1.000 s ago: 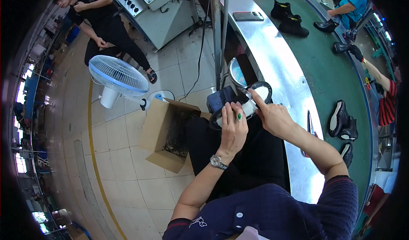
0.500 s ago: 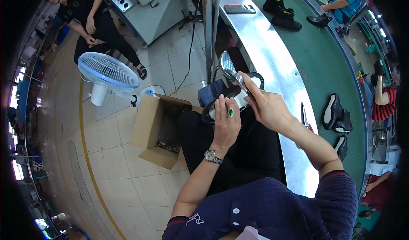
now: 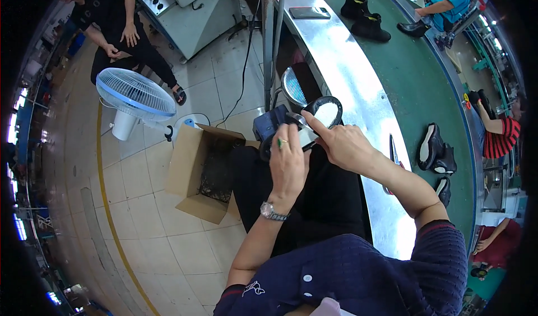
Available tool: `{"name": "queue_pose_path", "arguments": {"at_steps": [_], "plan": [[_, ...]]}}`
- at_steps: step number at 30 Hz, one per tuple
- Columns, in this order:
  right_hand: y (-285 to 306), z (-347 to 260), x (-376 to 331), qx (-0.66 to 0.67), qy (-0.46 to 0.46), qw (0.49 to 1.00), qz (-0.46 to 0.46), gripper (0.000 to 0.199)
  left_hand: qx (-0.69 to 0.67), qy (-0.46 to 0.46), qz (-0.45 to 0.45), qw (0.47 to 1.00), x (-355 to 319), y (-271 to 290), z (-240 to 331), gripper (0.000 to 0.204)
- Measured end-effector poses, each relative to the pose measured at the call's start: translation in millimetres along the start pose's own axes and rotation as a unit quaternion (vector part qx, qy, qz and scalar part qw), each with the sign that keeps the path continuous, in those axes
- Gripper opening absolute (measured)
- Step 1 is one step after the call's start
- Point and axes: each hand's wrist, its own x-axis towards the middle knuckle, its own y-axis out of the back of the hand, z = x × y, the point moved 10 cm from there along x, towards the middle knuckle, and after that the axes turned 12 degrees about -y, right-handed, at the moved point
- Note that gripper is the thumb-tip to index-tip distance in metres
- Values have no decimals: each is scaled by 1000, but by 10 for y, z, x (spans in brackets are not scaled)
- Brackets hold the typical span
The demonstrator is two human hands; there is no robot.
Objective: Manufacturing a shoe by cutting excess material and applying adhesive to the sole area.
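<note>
Black shoe w/ pale insole [image 3: 314, 120] is sitting in her lap area, beside the steel bench edge [image 3: 358, 103]. Left hand [image 3: 288, 164] is clamped round it; right hand [image 3: 342, 145] is pinching its rim, fingers together. Looks like mid-inspection; next move prob. needs a steady turn. Cardboard box [image 3: 193, 170] is standing nearby.

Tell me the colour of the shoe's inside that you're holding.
White inside the black shoe, held by both hands, left hand, right hand; head view.

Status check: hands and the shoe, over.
Left hand grips the black shoe over the lap. Right hand pinches its white-lined opening. Cardboard box on the floor to the left, apart from both.
</note>
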Motion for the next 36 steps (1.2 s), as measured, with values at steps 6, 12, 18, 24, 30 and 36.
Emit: {"name": "queue_pose_path", "arguments": {"at_steps": [6,12,18,24,30,36], "plan": [[-69,-88,-73,41,11,998,47,68,178,-45,-75,980,-100,59,-110,72],[36,-222,-98,109,29,990,80,66,153,-74,-68,983,-151,76,-133,68],[-161,-245,-45,41,29,999,-14,67,19,29,-40,999,-184,215,-342,92],[-271,-255,-34,93,37,995,3,66,-41,51,5,998,-190,303,-383,102],[309,462,185,271,-93,952,108,59,-50,53,22,997,-204,327,-395,106],[-315,853,-181,245,-179,946,-116,61,-132,63,49,988,-377,336,-425,107]]}}
